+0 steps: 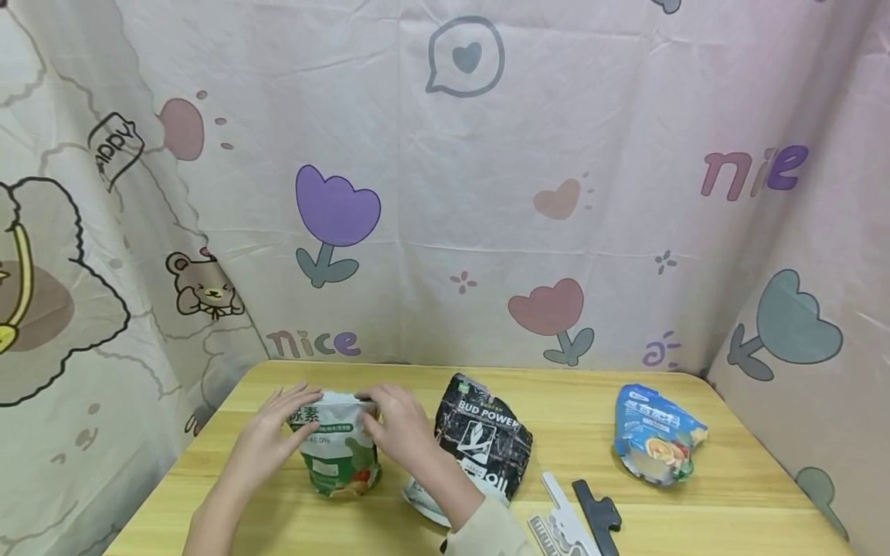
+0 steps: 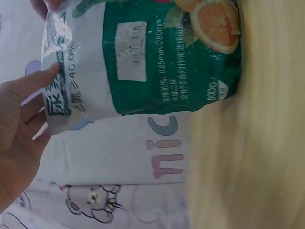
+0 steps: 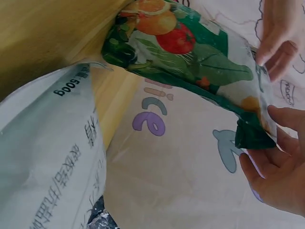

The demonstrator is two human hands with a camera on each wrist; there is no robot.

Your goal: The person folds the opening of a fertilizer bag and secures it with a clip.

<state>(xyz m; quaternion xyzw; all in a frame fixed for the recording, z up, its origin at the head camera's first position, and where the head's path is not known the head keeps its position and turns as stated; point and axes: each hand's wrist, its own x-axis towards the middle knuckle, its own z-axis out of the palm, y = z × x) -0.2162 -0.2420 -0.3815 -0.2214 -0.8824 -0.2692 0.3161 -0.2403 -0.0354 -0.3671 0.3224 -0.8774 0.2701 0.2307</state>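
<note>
A green-and-white urea fertilizer bag (image 1: 334,467) stands upright on the wooden table, with fruit pictures low on its front. My left hand (image 1: 260,436) holds its top left corner, the thumb in front and the fingers behind, as the left wrist view shows. At the opposite top corner, my right hand (image 1: 402,425) pinches the edge between thumb and fingers. A folded green side of the bag (image 3: 205,71) shows by the right fingers in the right wrist view. Just right of it, partly behind my right forearm, leans a black BUD POWER soil bag (image 1: 480,436).
A blue bag with fruit pictures (image 1: 653,432) lies toward the table's right side. Near the front edge are a white clip (image 1: 568,513), a black clip (image 1: 596,516) and a grey ridged piece (image 1: 545,534). Printed cloth (image 1: 431,309) hangs behind the wooden table (image 1: 236,432).
</note>
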